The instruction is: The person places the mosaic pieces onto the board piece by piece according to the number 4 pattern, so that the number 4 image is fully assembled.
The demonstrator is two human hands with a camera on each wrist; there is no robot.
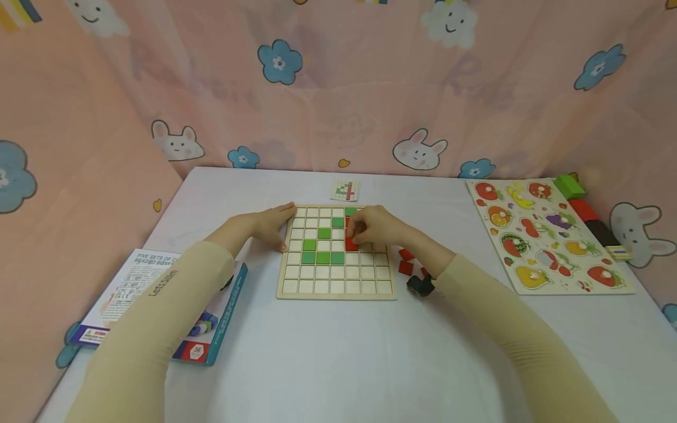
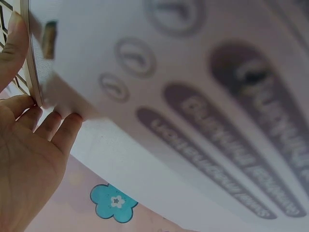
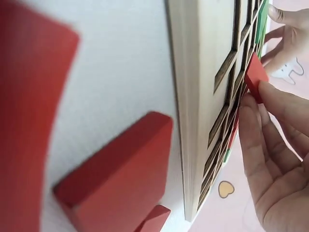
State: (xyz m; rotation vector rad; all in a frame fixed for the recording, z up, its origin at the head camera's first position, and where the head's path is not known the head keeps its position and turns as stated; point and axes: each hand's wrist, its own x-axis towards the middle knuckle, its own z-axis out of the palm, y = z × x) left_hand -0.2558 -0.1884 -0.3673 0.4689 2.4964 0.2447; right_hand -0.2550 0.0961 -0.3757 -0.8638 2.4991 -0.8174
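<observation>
A wooden grid board [image 1: 337, 297] with white square cells lies on the table. Green square tiles [image 1: 323, 258] fill several cells, in a diagonal and a short row. My left hand [image 1: 268, 226] rests against the board's left edge, fingertips near its far corner and thumb lower down. Between the thumb and fingers of my right hand [image 1: 379, 224] a red square tile [image 3: 255, 77] is pinched, tilted over the grid's right half. Part of the red column there is hidden behind this hand. Beyond the board lies a small pattern card [image 1: 345, 191] with green and red squares.
Loose red tiles [image 1: 405, 268] and a dark object [image 1: 420, 286] lie right of the board, by my right forearm. A printed box [image 1: 138, 276] sits under my left forearm. At the right are a fruit puzzle board [image 1: 547, 235] and green blocks [image 1: 569, 187].
</observation>
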